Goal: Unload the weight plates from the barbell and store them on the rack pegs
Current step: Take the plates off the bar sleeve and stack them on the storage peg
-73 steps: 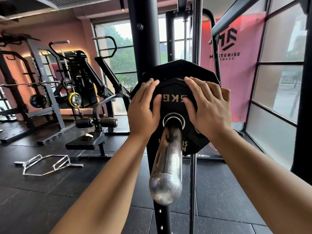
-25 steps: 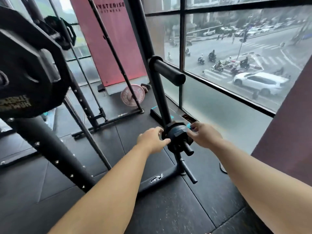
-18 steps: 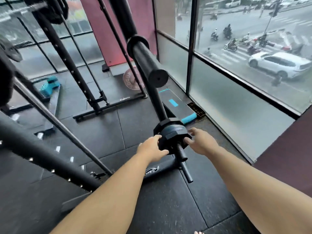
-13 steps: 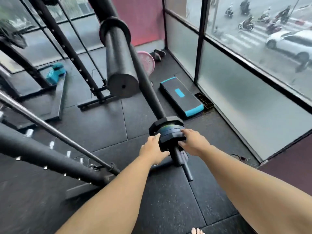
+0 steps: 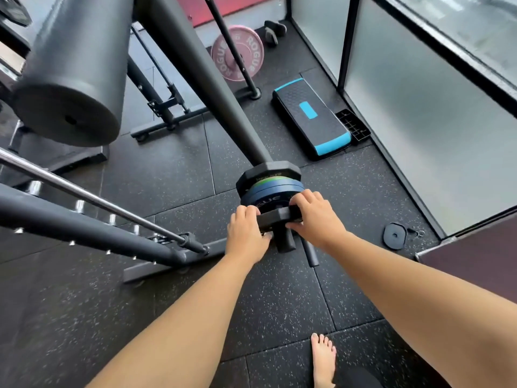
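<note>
A small black weight plate [image 5: 275,217] sits on a low black rack peg [image 5: 285,242] near the floor. My left hand [image 5: 246,233] grips its left edge and my right hand [image 5: 314,219] grips its right edge. Behind it on the same peg sit a blue plate [image 5: 268,193] with a green-edged one and a black hexagonal plate [image 5: 268,170]. The rack's upright post [image 5: 212,85] rises from there. A thick black upper peg [image 5: 70,79] juts out at the top left. The barbell is out of view.
A pink plate [image 5: 237,53] leans at the back. A black and blue step platform [image 5: 310,119] lies by the frosted window wall [image 5: 433,121]. A small black plate [image 5: 394,236] lies on the floor at right. My bare foot [image 5: 323,359] stands below. Slanted rack bars [image 5: 84,228] cross the left.
I carried the black plate from the barbell to the low peg by the window. Over the last second my head came closer and looked more steeply down; both hands stay on the plate.
</note>
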